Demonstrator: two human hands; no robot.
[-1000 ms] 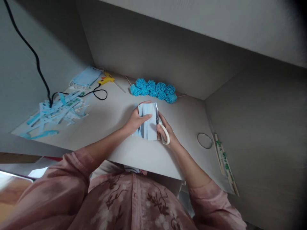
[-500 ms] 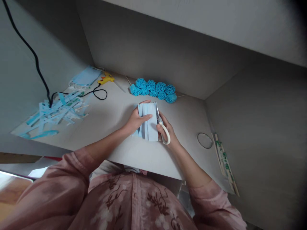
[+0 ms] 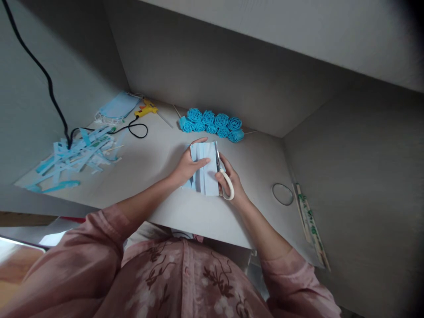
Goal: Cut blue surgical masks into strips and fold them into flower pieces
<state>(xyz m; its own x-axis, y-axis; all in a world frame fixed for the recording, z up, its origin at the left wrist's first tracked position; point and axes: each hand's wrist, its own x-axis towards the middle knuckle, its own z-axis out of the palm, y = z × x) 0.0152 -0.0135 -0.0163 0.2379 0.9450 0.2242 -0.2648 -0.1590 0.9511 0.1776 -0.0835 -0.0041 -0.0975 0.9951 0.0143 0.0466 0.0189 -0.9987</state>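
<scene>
A pale blue pleated face mask (image 3: pixel 209 180) is pinched in my left hand (image 3: pixel 188 167), thumb across its front and fingers behind it. White-handled scissors (image 3: pixel 228 187) are in my right hand (image 3: pixel 234 179). Their blades lie along the right edge of the mask, pointing away from me. Parts of my right fingers are hidden behind the handle and the mask. Just beyond my hands, several blue rolled roses (image 3: pixel 212 122) lie in a double row on the table (image 3: pixel 155 159).
On the left lies a pile of cut blue strips (image 3: pixel 76 154). Behind it are a stack of face masks (image 3: pixel 119 107) and a yellow glue gun (image 3: pixel 146 108) with a black cord (image 3: pixel 49 84). A ring (image 3: pixel 282 194) and wrapped sticks (image 3: pixel 311 221) lie at the right wall.
The scissors' handle in my right hand has shifted very slightly left. My left hand and the mask stay almost where they were.
</scene>
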